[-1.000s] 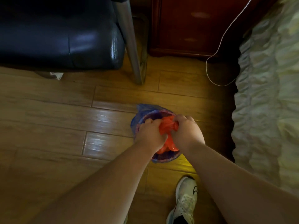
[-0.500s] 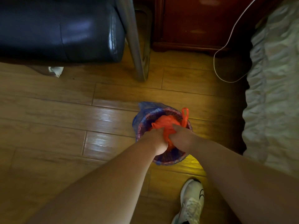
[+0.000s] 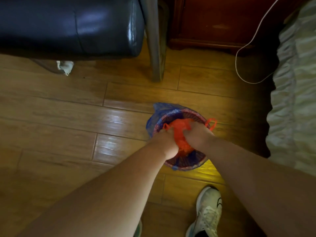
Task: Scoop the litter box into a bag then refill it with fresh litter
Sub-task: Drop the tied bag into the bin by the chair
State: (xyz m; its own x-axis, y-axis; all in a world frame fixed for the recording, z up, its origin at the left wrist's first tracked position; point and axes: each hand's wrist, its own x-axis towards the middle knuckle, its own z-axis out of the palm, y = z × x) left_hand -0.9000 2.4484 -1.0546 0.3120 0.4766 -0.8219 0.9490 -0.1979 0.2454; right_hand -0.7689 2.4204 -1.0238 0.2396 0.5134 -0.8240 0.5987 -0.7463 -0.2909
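Gripping the orange bag (image 3: 181, 134) inside the bin (image 3: 184, 165), left hand (image 3: 166, 145) and right hand (image 3: 196, 135) bunch its thin, soft, probably slippery plastic; the loop handle (image 3: 211, 124) beyond the bin's rim looks the surest hold.

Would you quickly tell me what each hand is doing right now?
Left hand: closed, gripping the orange bag inside the lined bin.
Right hand: closed, gripping the same orange bag from the other side.
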